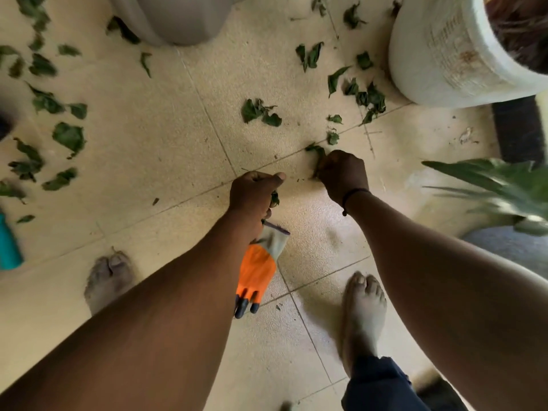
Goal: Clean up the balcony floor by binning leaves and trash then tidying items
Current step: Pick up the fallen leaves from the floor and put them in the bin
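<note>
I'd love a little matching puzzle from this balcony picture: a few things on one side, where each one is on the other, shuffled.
Things:
1. orange glove
2. white pot
3. teal object
4. grey bin

Places:
A. far left edge of the floor
B. top right corner
C. hanging from the left hand
D. top, left of middle

Pairs: 1-C, 2-B, 3-A, 4-D
</note>
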